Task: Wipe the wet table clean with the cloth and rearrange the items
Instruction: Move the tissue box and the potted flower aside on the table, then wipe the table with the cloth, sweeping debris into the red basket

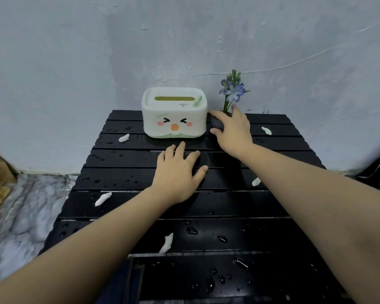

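The right hand (233, 130) covered the base of the blue flower (232, 89) at the worktop's far edge, so its holder was hidden; the fingers were spread, and whether they gripped anything could not be told. No cloth showed. The left hand (180, 172) lay flat with straight fingers on the black slatted worktop (123, 178), just in front of the white tissue box (174, 112) by the wall. Water drops (191, 230) and white paper scraps (103, 198) were scattered over the slats. The near edge was cut off by the frame; the left edge stood open above the marble floor (26, 207).
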A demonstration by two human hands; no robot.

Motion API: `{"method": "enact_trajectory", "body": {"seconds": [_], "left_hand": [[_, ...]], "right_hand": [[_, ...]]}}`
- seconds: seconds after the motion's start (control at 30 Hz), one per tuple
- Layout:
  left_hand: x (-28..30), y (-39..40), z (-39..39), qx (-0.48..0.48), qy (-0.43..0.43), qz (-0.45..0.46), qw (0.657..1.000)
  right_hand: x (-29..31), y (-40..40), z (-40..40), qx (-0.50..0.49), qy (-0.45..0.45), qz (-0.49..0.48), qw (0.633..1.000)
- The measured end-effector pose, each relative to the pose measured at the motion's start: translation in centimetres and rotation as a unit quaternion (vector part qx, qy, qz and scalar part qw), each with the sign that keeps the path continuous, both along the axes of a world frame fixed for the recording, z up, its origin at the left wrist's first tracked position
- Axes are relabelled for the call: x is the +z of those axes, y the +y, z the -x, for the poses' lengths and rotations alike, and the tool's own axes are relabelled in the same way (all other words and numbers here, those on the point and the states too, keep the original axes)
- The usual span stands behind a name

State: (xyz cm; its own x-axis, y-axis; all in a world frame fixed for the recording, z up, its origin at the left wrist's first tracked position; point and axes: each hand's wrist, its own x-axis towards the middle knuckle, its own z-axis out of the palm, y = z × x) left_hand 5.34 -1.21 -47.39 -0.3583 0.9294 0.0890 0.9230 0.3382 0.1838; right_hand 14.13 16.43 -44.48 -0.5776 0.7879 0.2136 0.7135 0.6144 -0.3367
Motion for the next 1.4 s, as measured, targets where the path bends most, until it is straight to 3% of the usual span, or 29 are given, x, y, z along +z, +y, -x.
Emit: {"method": "enact_trajectory", "body": {"seconds": [0.13, 0.23, 0.47, 0.6, 0.77, 0.93, 1.1, 1.17, 1.2, 1.27, 1.3, 1.4], "left_hand": [[1.9, -0.7, 0.2, -0.012, -0.001, 0.021, 1.000], [4.7, -2.4, 0.2, -0.011, 0.009, -0.015, 1.000], [9.9, -13.3, -1.0, 0.024, -0.016, -0.083, 0.996], [8.9, -21.9, -2.5, 0.095, -0.116, -0.063, 0.987], [5.1, -29.4, -7.4, 0.147, -0.174, -0.013, 0.974], [1.4, -29.9, -10.6, 0.160, -0.028, 0.016, 0.987], [1.6, -28.9, -10.1, 0.189, -0.067, -0.025, 0.979], [3.5, -29.3, -9.3, 0.248, -0.204, -0.102, 0.941], [4.5, -29.6, -8.8, 0.283, -0.289, -0.167, 0.899], [5.3, -30.3, -7.1, 0.351, -0.342, -0.265, 0.831], [5.3, -30.6, -6.3, 0.373, -0.319, -0.276, 0.826], [4.0, -31.2, -4.4, 0.369, -0.142, -0.217, 0.893]], "right_hand": [[0.3, -5.2, -2.9, -0.048, 0.099, 0.017, 0.994], [1.2, -10.5, -5.8, -0.019, 0.118, 0.065, 0.991], [4.1, -21.6, -14.4, 0.050, -0.044, 0.142, 0.988], [3.5, -26.1, -19.0, 0.058, -0.133, 0.152, 0.978], [2.0, -29.2, -21.1, 0.070, -0.199, 0.138, 0.968], [1.8, -30.3, -21.3, 0.072, -0.205, 0.144, 0.965], [1.3, -30.5, -21.3, 0.070, -0.198, 0.135, 0.968], [1.1, -30.5, -21.3, 0.067, -0.194, 0.133, 0.970], [1.0, -30.5, -21.2, 0.066, -0.192, 0.131, 0.970], [0.9, -30.5, -21.1, 0.060, -0.191, 0.126, 0.972], [0.9, -30.5, -20.9, 0.057, -0.189, 0.123, 0.973], [0.7, -30.7, -20.3, 0.061, -0.180, 0.105, 0.976]]}}
